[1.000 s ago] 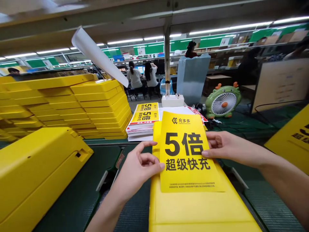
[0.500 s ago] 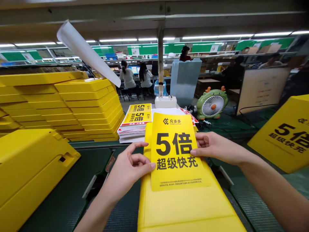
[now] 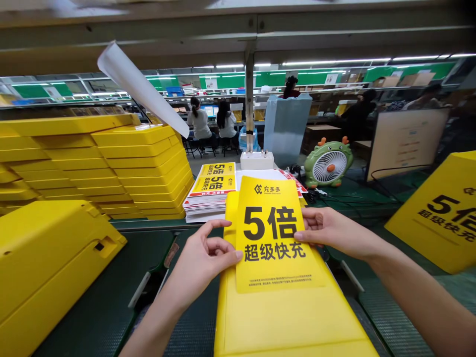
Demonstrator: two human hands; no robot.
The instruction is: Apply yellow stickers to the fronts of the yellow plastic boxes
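A yellow sticker point(image 3: 273, 270) with black print lies over a long yellow plastic casing point(image 3: 282, 322) in front of me. My left hand point(image 3: 210, 250) has its thumb at the sticker's left edge, its index finger reaching toward the casing's side and the other fingers curled. On the opposite edge, my right hand point(image 3: 323, 227) pinches the sticker between thumb and fingers. Whether the sticker's back touches the casing everywhere I cannot tell. Behind it rests a stack of printed sticker sheets point(image 3: 210, 191), some yellow, some edged in red.
Yellow casings point(image 3: 145, 163) are piled at the left, with another casing point(image 3: 55, 248) nearer. A printed casing point(image 3: 442, 213) leans at the right. A green fan point(image 3: 329, 163), a white box point(image 3: 256, 160) and a metal post point(image 3: 249, 99) stand beyond. People point(image 3: 201, 121) sit farther back.
The view has shifted slightly, so everything sits a little lower and to the right. Both hands keep about the same hold on the sticker.
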